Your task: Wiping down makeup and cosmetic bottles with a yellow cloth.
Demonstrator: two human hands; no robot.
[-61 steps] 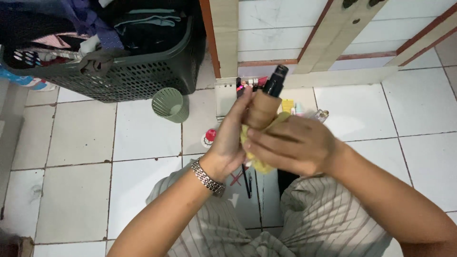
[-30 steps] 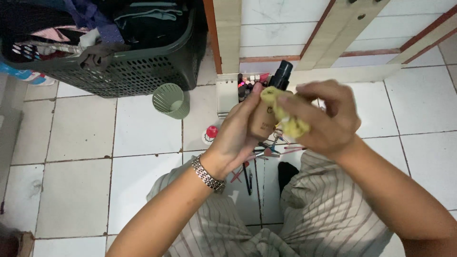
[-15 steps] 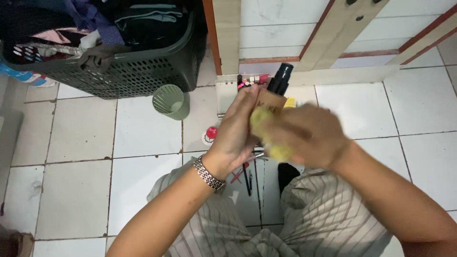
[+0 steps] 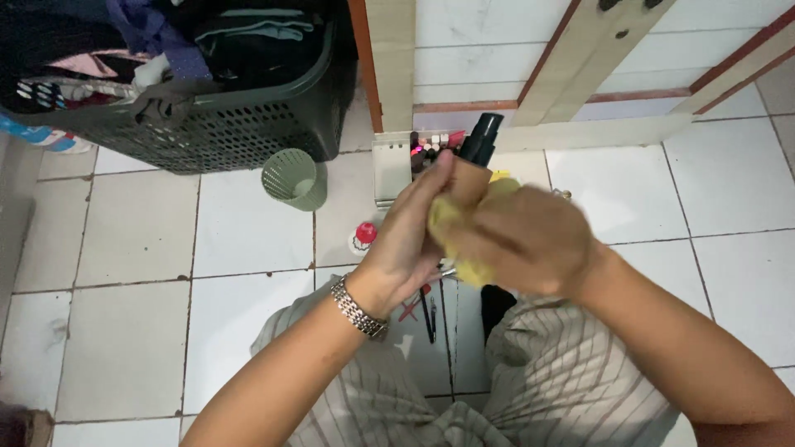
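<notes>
My left hand (image 4: 407,240) grips a tan cosmetic bottle (image 4: 469,175) with a black pump top (image 4: 482,137), held upright over my lap. Against the bottle's side my right hand (image 4: 530,240) presses a crumpled yellow cloth (image 4: 454,223); the hand is blurred and covers most of the cloth and the bottle's lower part. A metal watch is on my left wrist.
A white organiser (image 4: 389,165) with lipsticks and small cosmetics stands on the tiled floor behind the bottle. Beside it are a small green perforated cup (image 4: 294,179) and a red-capped item (image 4: 363,235). Pens (image 4: 429,313) lie by my knees. A dark laundry basket (image 4: 207,124) full of clothes is far left.
My right hand with the yellow cloth has moved up and down along the bottle, from low to near the pump and back over its middle. The left hand has kept the bottle almost still.
</notes>
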